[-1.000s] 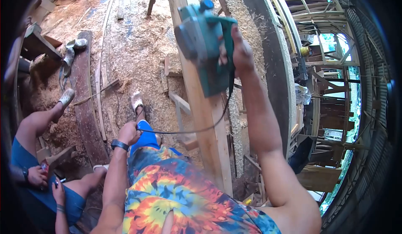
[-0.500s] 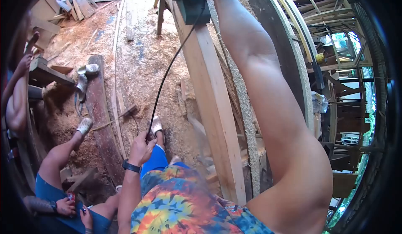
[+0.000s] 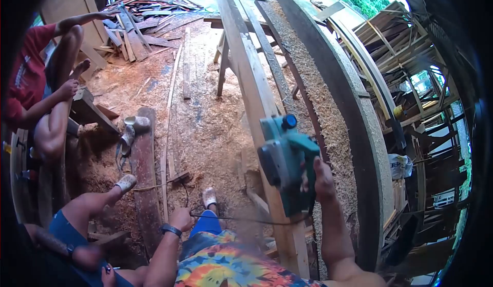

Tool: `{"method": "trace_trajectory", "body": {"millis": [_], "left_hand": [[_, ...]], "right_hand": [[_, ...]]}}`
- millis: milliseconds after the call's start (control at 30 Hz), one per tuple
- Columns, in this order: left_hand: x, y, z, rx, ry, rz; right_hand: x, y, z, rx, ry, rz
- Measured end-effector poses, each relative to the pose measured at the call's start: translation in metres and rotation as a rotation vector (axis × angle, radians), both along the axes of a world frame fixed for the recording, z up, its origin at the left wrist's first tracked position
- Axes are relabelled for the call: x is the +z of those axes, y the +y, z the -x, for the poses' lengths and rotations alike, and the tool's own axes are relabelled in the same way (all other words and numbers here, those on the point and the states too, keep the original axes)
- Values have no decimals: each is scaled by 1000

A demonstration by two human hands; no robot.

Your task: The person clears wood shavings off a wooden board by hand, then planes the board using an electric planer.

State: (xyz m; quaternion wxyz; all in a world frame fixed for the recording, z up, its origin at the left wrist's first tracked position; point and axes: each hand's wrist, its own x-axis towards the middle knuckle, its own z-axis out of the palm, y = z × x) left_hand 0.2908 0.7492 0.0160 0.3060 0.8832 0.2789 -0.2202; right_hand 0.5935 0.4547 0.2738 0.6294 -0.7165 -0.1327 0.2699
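Note:
A green electric planer [image 3: 288, 158] with a blue front knob sits over a long wooden beam [image 3: 257, 94]. My right hand [image 3: 322, 180] is wrapped round its rear handle. The black power cord [image 3: 246, 218] runs from the back of the planer across to my left hand [image 3: 181, 220], whose fingers are closed on it. A dark band circles my left wrist. Where the planer's base meets the beam is hidden by its body.
Dark planks [image 3: 328, 76] covered in shavings lie right of the beam. Two people sit at left, one in a red shirt [image 3: 31, 71]. A cord junction [image 3: 179, 178] and a plank with sandals [image 3: 137, 123] are on the shaving-strewn floor. Scrap wood [image 3: 131, 33] is piled behind.
My right hand has drawn the planer back along the beam towards me, and my arm is now bent. The view has tilted up. The cord hangs lower, still in my left hand.

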Motion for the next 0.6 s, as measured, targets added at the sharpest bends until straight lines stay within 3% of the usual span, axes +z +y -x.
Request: {"method": "trace_trajectory", "body": {"millis": [133,200,300,467,600], "left_hand": [[-20,-19,-10,-145,-25,53],[-4,-32,-26,-259,-20,60],[-21,-51,-44,-379,-12,103],[-21,-69,-76,-457,5,126],[-51,-53,-102,-538,12,107]], "right_hand": [[-15,-107,102,-71,57,37],[-23,-152,146,-90,87,36],[-26,-188,187,-128,86,39],[-23,-178,179,-143,124,20],[-13,-136,134,-126,110,45]]}}
